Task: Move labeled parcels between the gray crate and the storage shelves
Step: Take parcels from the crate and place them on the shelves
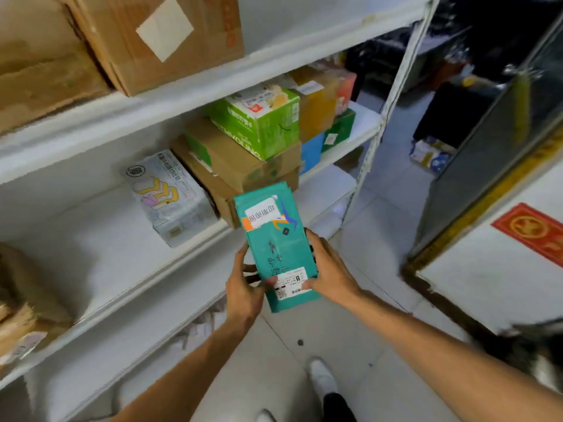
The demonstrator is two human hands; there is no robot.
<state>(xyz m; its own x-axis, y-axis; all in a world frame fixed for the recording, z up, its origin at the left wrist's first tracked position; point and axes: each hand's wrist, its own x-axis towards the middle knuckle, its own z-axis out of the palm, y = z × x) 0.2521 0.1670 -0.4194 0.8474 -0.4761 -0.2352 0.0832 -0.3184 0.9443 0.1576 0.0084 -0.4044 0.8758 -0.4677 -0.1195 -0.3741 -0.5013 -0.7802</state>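
While left grip (243,284) and right grip (327,269) clasp its near end, the teal parcel (274,239) juts ahead.

White metal shelf (91,239), flat brown cardboard box (243,169) on it, clear-wrapped white pack (170,196) just left of the box

This is a parcel storeroom or pickup depot. Just beyond the fingers (320,254), white metal shelves (195,95) hold stacked cardboard boxes (243,166) and a green carton (259,126) bearing shipping labels. Well right of the fingers, blurred packages (429,153) lie on the tiled floor (380,226).
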